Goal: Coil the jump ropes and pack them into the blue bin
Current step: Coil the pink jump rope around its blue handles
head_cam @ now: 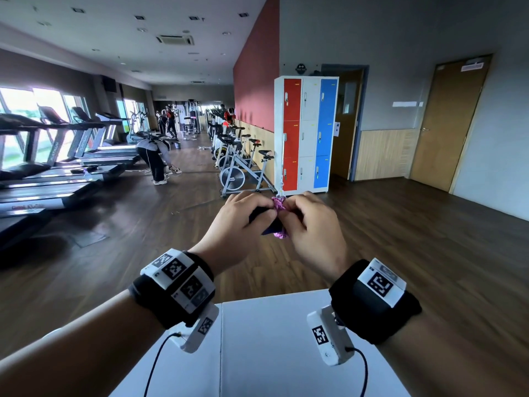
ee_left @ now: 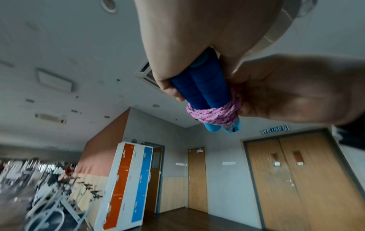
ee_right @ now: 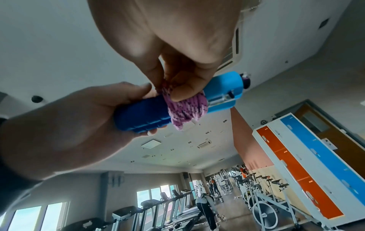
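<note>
Between both hands (head_cam: 282,224), rope-wound handles (ee_left: 203,92) upright

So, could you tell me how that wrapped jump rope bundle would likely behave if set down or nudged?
The blue handles look rigid and ribbed, so probably not slippery. The pink cord is soft braid and may unwind unless tucked. Two round handles bound side by side should resist rolling.

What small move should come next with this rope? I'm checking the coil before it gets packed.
Probably tuck the end under the wraps. The left hand grips both blue handles together, and the right hand pinches the pink rope wound around them.
</note>
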Demonstrator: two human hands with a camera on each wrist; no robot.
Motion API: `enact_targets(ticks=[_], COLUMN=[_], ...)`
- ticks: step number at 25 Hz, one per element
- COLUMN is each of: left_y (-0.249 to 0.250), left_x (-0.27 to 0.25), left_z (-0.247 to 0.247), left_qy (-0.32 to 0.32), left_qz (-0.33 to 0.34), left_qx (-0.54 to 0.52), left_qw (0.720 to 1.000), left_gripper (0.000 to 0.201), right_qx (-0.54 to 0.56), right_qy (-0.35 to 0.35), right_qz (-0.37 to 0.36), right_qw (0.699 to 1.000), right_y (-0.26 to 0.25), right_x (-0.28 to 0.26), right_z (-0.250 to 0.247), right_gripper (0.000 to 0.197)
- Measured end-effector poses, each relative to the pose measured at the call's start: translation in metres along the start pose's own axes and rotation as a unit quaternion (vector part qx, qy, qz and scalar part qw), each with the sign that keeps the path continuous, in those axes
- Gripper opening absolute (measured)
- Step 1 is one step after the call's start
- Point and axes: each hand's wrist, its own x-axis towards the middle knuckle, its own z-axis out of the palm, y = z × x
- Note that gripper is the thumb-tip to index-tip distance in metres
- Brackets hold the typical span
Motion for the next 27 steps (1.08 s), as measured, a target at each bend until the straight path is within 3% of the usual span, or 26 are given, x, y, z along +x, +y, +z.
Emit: enact_targets(ticks=[4,8,10,13,16,18,20,22,23,24,27], left_y=[0.006,0.005,0.004,0.005,0.002,0.002,0.008,0.015,0.018,0.018,0.015], left_x=[0.004,0.004,0.001,-0.005,-0.004,-0.004,-0.008,-0.015,-0.017,-0.015,-0.005], left_z=[-0.003,0.000,0.004,0.011,0.014,0.017,0.024,0.032,0.034,0.034,0.027], left_qy=[0.005,-0.008,0.018,0.103,0.170,0.181,0.168,0.129,0.118,0.118,0.137], left_qz=[-0.045,-0.034,-0.032,-0.027,-0.005,0.011,0.041,0.071,0.072,0.057,-0.024], left_qx=[-0.051,0.025,0.036,0.024,0.032,0.031,0.022,0.013,0.006,0.000,-0.028], left_qw=[0.998,0.999,0.999,0.994,0.985,0.983,0.985,0.989,0.990,0.991,0.990], left_gripper=[0.013,0.017,0.019,0.015,0.013,0.014,0.011,0.011,0.011,0.011,0.015], right_qx=[-0.007,-0.004,-0.026,-0.055,-0.099,0.052,0.288,0.440,0.474,0.481,0.440], right_qy=[0.004,0.024,0.034,0.034,-0.028,-0.054,-0.028,0.030,0.059,0.075,0.057], right_qz=[-0.069,-0.066,-0.065,-0.005,0.086,0.189,0.297,0.327,0.325,0.315,0.270], right_qw=[0.998,0.997,0.997,0.998,0.991,0.979,0.910,0.836,0.816,0.815,0.854], right_y=[0.001,0.007,0.008,0.013,0.017,0.009,-0.001,-0.006,-0.006,-0.006,-0.002], right_x=[-0.001,-0.001,-0.003,-0.001,-0.002,-0.004,0.001,0.010,0.014,0.017,0.013], right_z=[-0.004,-0.006,-0.006,-0.010,-0.012,-0.007,0.001,0.007,0.009,0.009,0.009], right_gripper=[0.013,0.007,0.011,0.027,0.058,0.061,0.045,0.027,0.023,0.022,0.022])
